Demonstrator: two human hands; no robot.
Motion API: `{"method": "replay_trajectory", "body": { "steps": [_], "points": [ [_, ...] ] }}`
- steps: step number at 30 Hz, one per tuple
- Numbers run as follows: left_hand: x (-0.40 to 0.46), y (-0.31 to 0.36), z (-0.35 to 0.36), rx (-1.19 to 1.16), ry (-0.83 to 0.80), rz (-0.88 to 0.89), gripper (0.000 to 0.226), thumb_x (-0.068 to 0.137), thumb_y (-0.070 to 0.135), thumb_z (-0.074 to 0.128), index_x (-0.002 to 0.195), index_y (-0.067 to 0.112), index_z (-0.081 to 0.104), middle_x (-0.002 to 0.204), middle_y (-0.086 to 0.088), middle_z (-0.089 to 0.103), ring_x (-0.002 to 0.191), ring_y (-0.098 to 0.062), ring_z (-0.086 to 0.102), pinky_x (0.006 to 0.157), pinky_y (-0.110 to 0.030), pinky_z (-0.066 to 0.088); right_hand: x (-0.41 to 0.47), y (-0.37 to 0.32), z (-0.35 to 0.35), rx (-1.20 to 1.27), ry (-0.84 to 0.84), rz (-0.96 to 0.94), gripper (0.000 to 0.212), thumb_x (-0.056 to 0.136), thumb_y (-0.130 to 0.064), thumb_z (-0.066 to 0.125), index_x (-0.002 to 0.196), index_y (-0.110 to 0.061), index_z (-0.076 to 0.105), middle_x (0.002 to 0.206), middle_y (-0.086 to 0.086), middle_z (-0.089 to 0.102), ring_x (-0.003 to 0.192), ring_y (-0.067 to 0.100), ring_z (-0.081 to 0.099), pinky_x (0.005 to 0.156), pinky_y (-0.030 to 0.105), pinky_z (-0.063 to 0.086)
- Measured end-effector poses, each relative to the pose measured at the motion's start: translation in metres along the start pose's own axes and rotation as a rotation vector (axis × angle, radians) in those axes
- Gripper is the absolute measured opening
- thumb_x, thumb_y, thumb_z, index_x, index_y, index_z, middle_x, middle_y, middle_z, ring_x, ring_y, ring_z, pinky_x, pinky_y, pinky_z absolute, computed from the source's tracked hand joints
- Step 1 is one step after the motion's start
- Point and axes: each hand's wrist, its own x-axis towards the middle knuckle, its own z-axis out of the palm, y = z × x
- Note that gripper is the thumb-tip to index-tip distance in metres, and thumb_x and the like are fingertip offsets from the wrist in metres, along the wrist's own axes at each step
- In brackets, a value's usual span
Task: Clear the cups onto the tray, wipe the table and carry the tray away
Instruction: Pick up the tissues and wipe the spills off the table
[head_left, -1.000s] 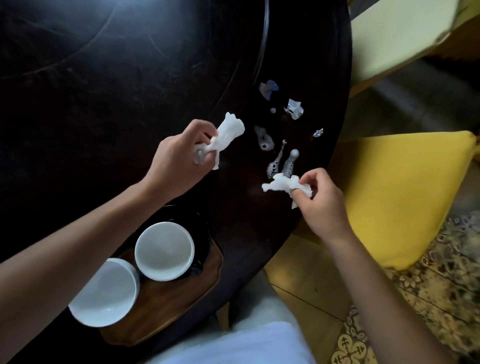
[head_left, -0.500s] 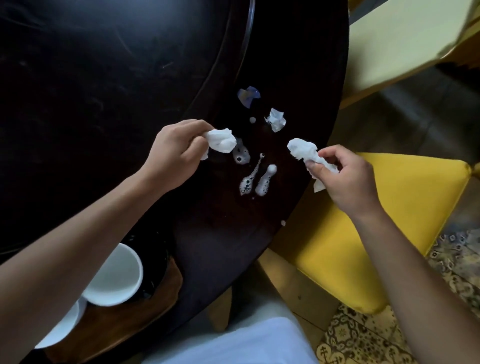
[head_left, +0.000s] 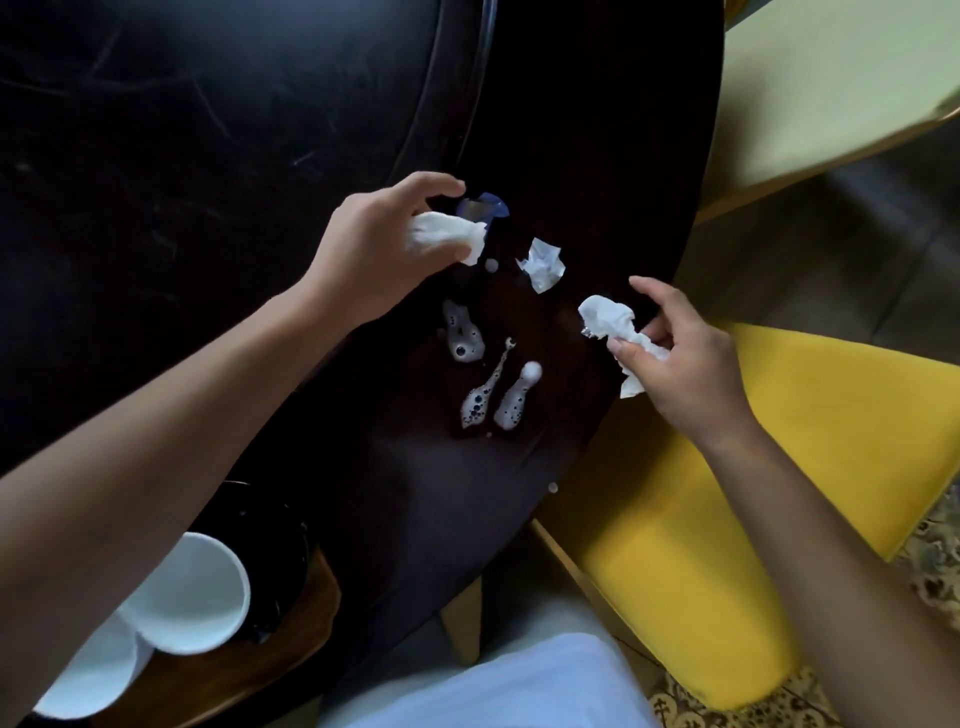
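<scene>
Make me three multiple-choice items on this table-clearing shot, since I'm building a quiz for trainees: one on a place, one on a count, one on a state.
1. Where is the wooden tray?
A. on the yellow chair
B. at the table's near left edge
C. on the floor

2. How many white cups stand on the tray?
A. two
B. four
C. none

3. What is the left hand doing?
A. lying flat and empty
B. lifting a cup
C. gripping a wad of tissue

Answers: 1 B, it sits on the dark table at lower left. 2 A, two rims show. 3 C, fingers curl round the white wad.
</scene>
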Motion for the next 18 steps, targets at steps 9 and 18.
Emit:
{"method": "replay_trajectory", "body": {
  "steps": [9,18],
  "points": [
    [0.058,-0.007,0.017,0.318,-0.046,0.262,0.030,0.091,0.036,0.069,0.116,0.023,0.078,0.111,-0.001,0.076,0.110,-0.029,0.060,0.088,-0.036,0.046,0.014,0.015,0.017,-0.003,-0.035,0.017,0.063,0.090,-0.034,0.075,0.147,-0.035,0.049,0.085,-0.001,0.057,0.076,0.020,0.059,0.066,0.034,0.051],
    [0.074,-0.009,0.034,0.471,-0.127,0.408,0.028,0.092,0.042,0.063,0.093,0.022,0.083,0.119,-0.001,0.071,0.121,-0.034,0.055,0.101,-0.044,0.038,0.023,0.018,0.033,-0.066,0.015,0.002,0.028,0.083,-0.031,0.079,0.107,-0.025,0.068,0.087,-0.011,0.064,0.081,0.023,0.065,0.066,0.042,0.055]
  ]
}}
